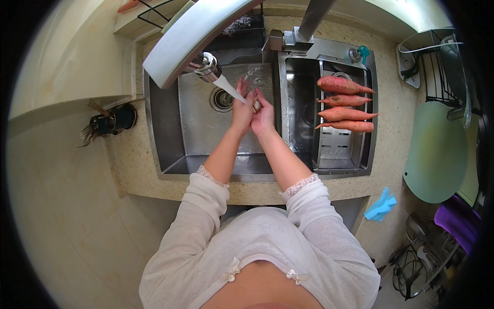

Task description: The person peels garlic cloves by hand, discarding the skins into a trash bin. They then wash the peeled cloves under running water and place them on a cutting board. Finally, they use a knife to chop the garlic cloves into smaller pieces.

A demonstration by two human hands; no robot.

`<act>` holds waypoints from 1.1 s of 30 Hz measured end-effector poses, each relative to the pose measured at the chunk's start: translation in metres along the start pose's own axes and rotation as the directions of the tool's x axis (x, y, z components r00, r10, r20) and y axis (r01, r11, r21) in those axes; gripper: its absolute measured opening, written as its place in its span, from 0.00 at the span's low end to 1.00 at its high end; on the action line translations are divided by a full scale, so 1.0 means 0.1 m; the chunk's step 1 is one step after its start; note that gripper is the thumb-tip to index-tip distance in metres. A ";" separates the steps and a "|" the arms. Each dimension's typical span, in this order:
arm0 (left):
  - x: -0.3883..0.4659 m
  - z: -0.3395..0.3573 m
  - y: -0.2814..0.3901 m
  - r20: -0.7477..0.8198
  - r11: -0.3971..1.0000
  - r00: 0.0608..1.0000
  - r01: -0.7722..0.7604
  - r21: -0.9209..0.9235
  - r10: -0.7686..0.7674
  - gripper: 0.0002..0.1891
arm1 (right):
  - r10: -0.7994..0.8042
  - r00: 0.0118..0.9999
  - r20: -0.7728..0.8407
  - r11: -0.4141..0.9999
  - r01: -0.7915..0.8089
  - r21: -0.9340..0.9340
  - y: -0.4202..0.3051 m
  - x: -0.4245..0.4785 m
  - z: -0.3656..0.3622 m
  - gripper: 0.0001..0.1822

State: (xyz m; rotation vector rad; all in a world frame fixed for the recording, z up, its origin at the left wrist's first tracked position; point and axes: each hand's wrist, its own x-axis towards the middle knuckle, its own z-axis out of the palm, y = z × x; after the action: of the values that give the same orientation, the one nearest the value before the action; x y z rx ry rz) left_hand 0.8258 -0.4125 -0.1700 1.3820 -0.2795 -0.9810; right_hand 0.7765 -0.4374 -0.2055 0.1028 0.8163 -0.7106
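My left hand [242,112] and my right hand [264,116] are pressed together over the large basin of a stainless steel sink [204,135]. A small pale, roundish object [256,105], possibly a garlic bulb, is held between them, partly hidden by the fingers. White running water [229,89] comes from the chrome faucet nozzle [208,69] and meets my left hand. Below and left of the fingers sits the round drain [222,99]. In the narrower basin to the right, several sweet potatoes [345,113] lie side by side across a slotted metal tray [339,148].
The faucet's broad arm [193,42] arches over the left basin. A utensil holder [119,119] with forks stands at left. On the right are a light blue cloth [380,205], a green cutting board [436,154] and a dish rack [440,73].
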 end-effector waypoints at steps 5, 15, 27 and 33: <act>-0.11 0.00 0.05 -0.096 0.996 0.995 0.013 0.090 -0.004 0.29 | -0.096 0.991 0.098 0.960 0.118 -0.255 0.01 -0.18 0.11 0.27; -0.16 -0.10 -0.17 -0.027 0.887 0.952 0.274 -0.371 -0.306 0.26 | -0.156 0.974 0.167 0.751 0.227 -0.620 -0.01 -0.33 0.33 0.24; 0.12 -0.16 -0.13 0.033 0.636 0.956 0.219 -0.740 -0.290 0.18 | -0.102 0.993 0.050 0.979 0.110 -0.172 -0.08 -0.14 0.18 0.25; 0.29 -0.20 -0.34 0.080 0.649 0.948 0.271 -0.711 -0.308 0.15 | -0.214 0.967 0.139 0.948 0.240 -0.208 -0.02 -0.27 0.20 0.24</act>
State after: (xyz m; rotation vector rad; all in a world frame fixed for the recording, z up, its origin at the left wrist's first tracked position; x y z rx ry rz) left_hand 0.8425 -0.4158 -0.2162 0.7173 0.3670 -1.1521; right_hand 0.7751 -0.4317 -0.1724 -0.2375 0.7994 -0.8288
